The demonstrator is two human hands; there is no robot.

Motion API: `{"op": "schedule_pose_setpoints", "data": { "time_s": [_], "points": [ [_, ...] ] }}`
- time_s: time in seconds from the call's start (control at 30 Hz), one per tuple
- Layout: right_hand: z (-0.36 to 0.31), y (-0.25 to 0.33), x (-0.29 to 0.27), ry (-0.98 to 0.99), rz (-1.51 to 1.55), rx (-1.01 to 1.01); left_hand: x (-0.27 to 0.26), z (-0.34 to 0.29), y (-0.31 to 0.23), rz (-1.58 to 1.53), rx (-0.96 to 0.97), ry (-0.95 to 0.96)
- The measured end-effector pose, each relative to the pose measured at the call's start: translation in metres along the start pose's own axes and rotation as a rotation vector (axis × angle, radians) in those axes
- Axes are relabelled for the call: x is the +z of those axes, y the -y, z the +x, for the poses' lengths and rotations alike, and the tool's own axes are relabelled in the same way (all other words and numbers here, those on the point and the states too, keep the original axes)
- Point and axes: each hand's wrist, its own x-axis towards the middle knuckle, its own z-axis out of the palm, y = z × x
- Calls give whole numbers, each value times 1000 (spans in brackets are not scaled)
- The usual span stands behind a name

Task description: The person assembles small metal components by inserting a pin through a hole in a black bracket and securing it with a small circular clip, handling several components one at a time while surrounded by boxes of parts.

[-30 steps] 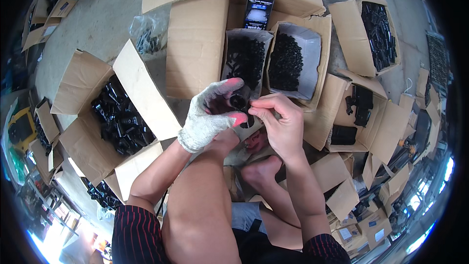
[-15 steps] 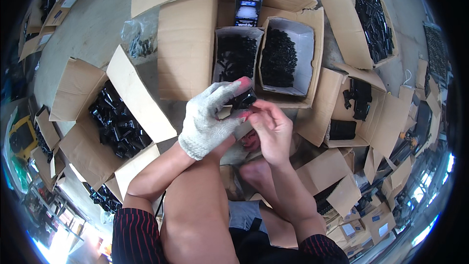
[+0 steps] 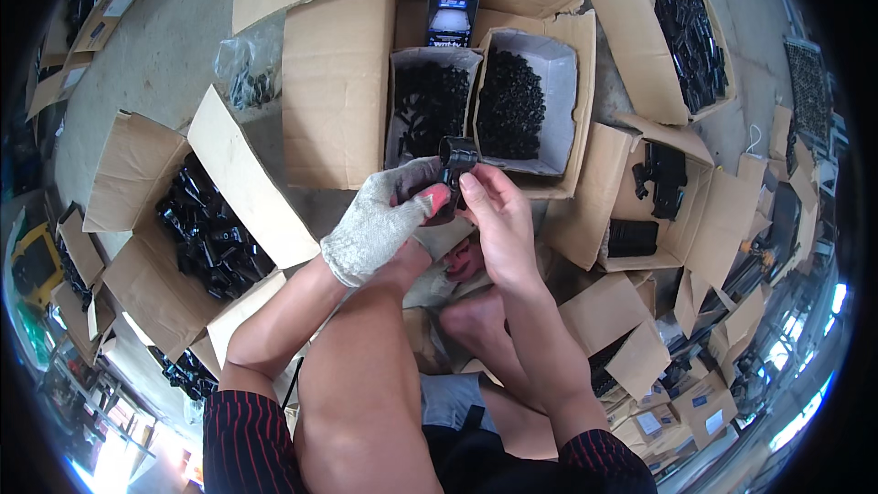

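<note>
My left hand [image 3: 375, 221], in a whitish knit glove with pink-red fingertips, grips a glossy black plastic part [image 3: 457, 155]. One end of the part is a rounded, ring-like shape pointing up and away from me. My bare right hand [image 3: 501, 220] pinches at the right side of the same part, thumb and index finger against it. Whether those fingers also hold a smaller piece is hidden. Just beyond my hands stand two open inner boxes: the left box [image 3: 395, 142] and the right box [image 3: 561, 119], each full of small black pieces.
The inner boxes sit in a large carton [image 3: 338, 101], with a lit phone [image 3: 453, 14] propped behind them. An open carton [image 3: 137, 265] of glossy black parts lies left. Another carton [image 3: 631, 165] with black parts stands right, and a carton [image 3: 631, 46] of long black parts lies farther back.
The black part has been turned so its ring-like end now points up and away. My gloved fingers have shifted lower on it, and my right fingers have moved up along its side.
</note>
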Motion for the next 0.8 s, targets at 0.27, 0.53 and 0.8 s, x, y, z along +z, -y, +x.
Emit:
{"op": "schedule_pose_setpoints", "data": {
  "time_s": [0.27,0.53,0.8],
  "points": [
    [105,10,-72,-274,-1026,-493,-7,8,17,-318,-1,69],
    [151,-8,-87,-164,-1401,-279,-10,17,31,-399,49,42],
    [117,8,-70,-213,-1151,-330,-6,12,24,-441,69,39]
  ]
}}
